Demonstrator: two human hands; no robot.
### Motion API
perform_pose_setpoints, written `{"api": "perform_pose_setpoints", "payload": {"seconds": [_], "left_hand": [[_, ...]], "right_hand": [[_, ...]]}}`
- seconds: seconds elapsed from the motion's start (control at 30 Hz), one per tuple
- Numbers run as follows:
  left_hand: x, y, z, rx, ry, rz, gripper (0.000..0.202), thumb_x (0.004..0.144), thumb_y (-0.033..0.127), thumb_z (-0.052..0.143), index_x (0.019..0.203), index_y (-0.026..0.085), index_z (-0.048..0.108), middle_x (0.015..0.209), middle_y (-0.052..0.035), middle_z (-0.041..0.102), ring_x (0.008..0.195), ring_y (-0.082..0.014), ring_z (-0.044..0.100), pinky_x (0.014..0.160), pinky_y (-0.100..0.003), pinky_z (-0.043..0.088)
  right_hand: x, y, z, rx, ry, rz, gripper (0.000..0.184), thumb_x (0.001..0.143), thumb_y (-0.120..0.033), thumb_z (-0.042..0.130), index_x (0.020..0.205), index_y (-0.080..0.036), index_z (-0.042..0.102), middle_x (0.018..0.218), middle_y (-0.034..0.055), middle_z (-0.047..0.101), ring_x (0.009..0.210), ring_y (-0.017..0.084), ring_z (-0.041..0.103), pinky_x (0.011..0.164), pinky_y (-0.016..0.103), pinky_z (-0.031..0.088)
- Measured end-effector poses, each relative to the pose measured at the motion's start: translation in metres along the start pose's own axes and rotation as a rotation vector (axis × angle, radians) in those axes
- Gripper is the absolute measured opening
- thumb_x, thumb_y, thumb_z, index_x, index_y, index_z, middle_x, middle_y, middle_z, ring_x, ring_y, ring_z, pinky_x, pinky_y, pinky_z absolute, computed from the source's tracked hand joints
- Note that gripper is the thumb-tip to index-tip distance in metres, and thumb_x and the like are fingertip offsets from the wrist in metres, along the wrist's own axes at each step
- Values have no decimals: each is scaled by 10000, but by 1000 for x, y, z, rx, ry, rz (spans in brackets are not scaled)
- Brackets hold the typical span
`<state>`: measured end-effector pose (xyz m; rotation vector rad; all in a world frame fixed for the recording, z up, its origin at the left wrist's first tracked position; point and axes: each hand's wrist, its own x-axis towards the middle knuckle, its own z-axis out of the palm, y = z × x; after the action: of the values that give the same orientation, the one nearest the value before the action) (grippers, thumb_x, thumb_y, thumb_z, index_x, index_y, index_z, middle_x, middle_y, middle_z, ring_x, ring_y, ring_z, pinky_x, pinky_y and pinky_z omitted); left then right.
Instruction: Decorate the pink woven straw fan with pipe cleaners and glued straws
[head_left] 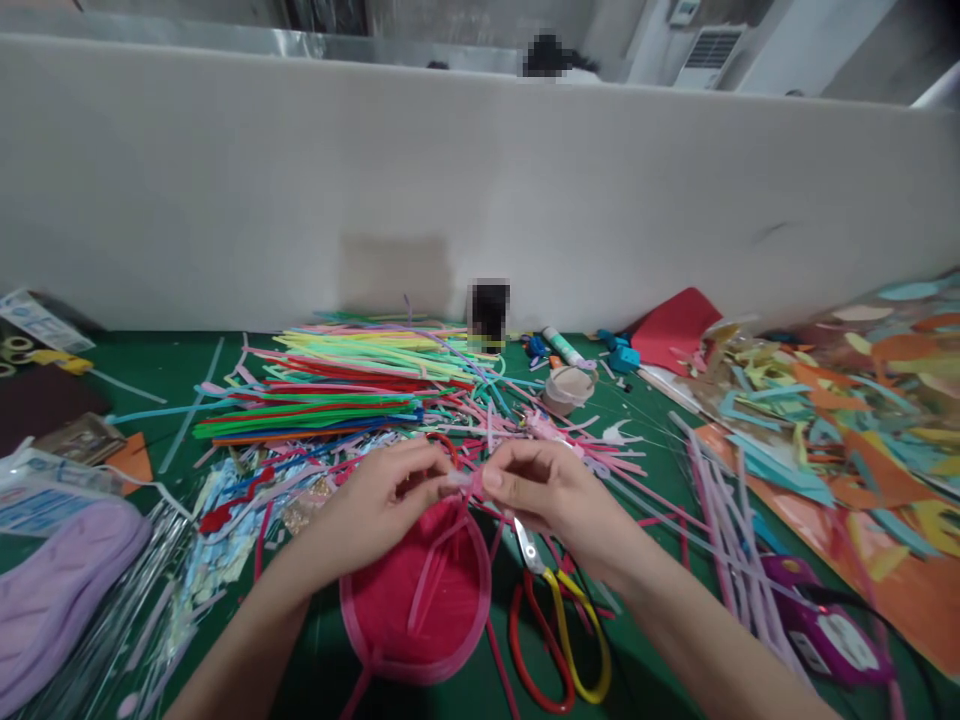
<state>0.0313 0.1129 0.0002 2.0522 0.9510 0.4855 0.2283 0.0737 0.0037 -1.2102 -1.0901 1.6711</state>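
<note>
Fingers of my left hand (401, 495) and my right hand (536, 485) meet in a pinch over the table. Between the fingertips is a small pink fuzzy piece (472, 484), like pipe cleaner; its exact shape is hidden. Just below lies a deep-pink oval (390, 615) edged with pink pipe cleaner, a folded strip across it. I cannot tell whether the pinched piece joins the oval. Scissors (555, 640) with red and yellow handles lie under my right wrist, blades partly covered.
Colourful pipe cleaners (360, 375) are piled ahead, before a white partition (225, 190). A small cup (568, 388) and glue stick (562, 346) stand beyond my right hand. Right are paper scraps (847, 400) and a purple device (825, 625); left, a lilac sole-shaped piece (67, 600).
</note>
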Motion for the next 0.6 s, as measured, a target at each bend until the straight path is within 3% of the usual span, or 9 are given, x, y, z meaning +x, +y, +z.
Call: {"api": "perform_pose_setpoints", "payload": {"seconds": [0.07, 0.13, 0.3, 0.37, 0.47, 0.6], "left_hand": [[-3, 0, -5, 40, -69, 27, 233, 967, 308, 488, 811, 196, 621, 817, 15, 620, 777, -147, 567, 723, -248, 401], [-8, 2, -5, 138, -122, 46, 232, 977, 281, 461, 823, 196, 611, 840, 2, 617, 796, -155, 568, 730, -257, 406], [-15, 13, 14, 545, -91, 9, 269, 990, 221, 353, 897, 191, 604, 954, -61, 614, 816, -214, 586, 678, -316, 408], [-13, 18, 25, 602, -17, -59, 283, 993, 234, 331, 935, 187, 604, 962, -79, 614, 798, -227, 597, 660, -324, 416], [-9, 23, 39, 485, 142, -137, 276, 995, 244, 339, 915, 191, 597, 946, -75, 629, 801, -215, 613, 674, -312, 433], [-7, 22, 38, 239, 271, -125, 279, 986, 286, 403, 811, 202, 603, 824, -31, 644, 761, -186, 603, 671, -291, 433]], "right_hand": [[-4, -4, -3, -202, -115, -16, 245, 731, -380, 762, 682, -168, 649, 555, -45, 531, 488, 77, 387, 457, 208, 262], [-7, -5, -4, -461, -146, -59, 163, 799, -294, 689, 687, -177, 665, 608, -23, 586, 553, 105, 469, 501, 218, 318], [-1, 5, -2, -938, 77, -168, 149, 821, -171, 614, 677, -181, 653, 626, 8, 626, 567, 146, 519, 522, 252, 335], [3, 9, -1, -972, 209, -229, 148, 826, -159, 605, 684, -180, 643, 653, 27, 647, 590, 161, 543, 545, 265, 348], [6, 13, 1, -881, 361, -329, 172, 854, -195, 594, 684, -187, 611, 685, 35, 652, 628, 170, 568, 582, 276, 378], [3, 12, 1, -675, 411, -365, 204, 883, -301, 595, 716, -187, 614, 694, 26, 636, 641, 167, 563, 595, 282, 402]]}}
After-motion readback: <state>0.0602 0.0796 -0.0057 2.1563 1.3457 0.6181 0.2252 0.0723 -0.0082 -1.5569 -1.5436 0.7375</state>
